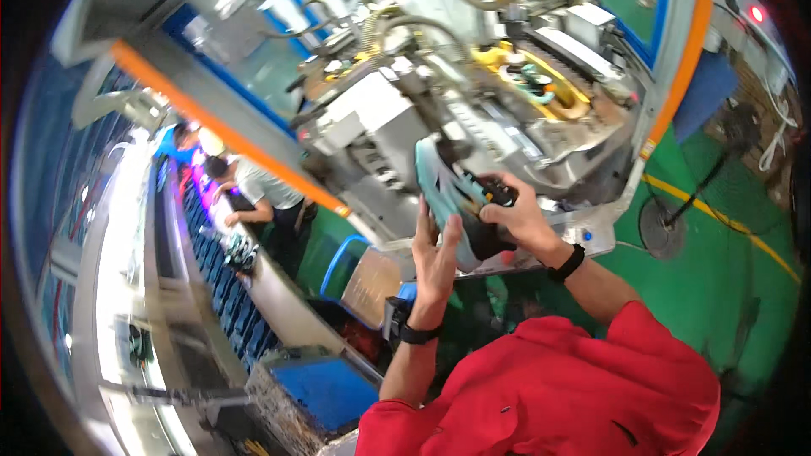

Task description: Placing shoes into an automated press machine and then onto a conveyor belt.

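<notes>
Between my hands, in front of the machine, is a shoe (443, 187) with a pale teal sole and a dark upper, tilted with its sole toward the left. My left hand (435, 257) supports the sole side, fingers pointing up along it. On the other side, my right hand (525, 218) grips the upper near its dark opening, thumb and fingers bent around it. Both wrists wear black bands, and a small dark device sits at the left one. Motion blur softens the shoe's details.
The machine (363, 110) has an orange-edged frame and a yellow fixture (568, 101) holding another shoe. To the left runs a conveyor (221, 287) with shoes on it, where other people work. A wooden-seated chair (372, 283) and a blue-topped block (325, 388) stand nearby. A pedestal fan (663, 228) is right.
</notes>
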The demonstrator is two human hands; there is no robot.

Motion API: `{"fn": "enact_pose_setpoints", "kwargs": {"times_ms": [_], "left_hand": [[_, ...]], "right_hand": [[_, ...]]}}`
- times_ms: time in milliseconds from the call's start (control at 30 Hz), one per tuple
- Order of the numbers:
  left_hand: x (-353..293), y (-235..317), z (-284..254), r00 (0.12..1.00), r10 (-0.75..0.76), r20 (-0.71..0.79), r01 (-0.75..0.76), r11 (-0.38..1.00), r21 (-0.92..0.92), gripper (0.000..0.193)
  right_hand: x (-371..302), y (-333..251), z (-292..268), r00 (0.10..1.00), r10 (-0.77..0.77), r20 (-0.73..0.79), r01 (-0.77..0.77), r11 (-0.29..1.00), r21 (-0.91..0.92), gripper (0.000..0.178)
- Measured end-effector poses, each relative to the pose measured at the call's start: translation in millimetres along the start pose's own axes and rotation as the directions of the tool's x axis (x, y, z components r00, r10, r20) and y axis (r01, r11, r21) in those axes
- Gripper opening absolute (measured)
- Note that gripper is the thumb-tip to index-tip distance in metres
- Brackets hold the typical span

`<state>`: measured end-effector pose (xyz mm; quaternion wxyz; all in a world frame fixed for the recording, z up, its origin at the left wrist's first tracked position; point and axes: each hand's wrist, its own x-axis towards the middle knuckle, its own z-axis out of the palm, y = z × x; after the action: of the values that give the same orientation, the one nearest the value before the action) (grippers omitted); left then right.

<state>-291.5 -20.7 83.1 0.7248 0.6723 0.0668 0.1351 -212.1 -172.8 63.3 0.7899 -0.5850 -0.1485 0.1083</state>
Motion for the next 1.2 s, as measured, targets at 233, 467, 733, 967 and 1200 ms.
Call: {"fn": "enact_pose_setpoints", "kwargs": {"times_ms": [233,467,733,967,1200], "left_hand": [[181,-80,115,0.965,-0.136,0.223,0.098,0.980,0.176,0.079],[341,-177,186,0.997,-0.072,-0.026,0.070,0.708,0.703,0.079],[400,-222,176,0.974,-0.089,-0.208,0.219,0.603,0.767,0.064],[299,-136,75,0.899,-0.422,0.119,0.438,0.854,-0.281,0.031],[106,-8,-43,0.888,-0.458,-0.044,0.436,0.867,-0.240,0.049]], "right_hand": [[40,-26,-173,0.862,-0.160,-0.481,0.056,0.973,-0.223,0.048],[41,-45,-241,0.672,-0.254,-0.695,-0.078,0.909,-0.409,0.048],[74,-55,-269,0.644,-0.382,-0.663,-0.212,0.743,-0.635,0.044],[293,-69,-248,0.900,-0.186,-0.393,-0.352,0.221,-0.910,0.054],[397,58,-129,0.957,0.116,-0.267,-0.284,0.175,-0.943,0.044]]}}
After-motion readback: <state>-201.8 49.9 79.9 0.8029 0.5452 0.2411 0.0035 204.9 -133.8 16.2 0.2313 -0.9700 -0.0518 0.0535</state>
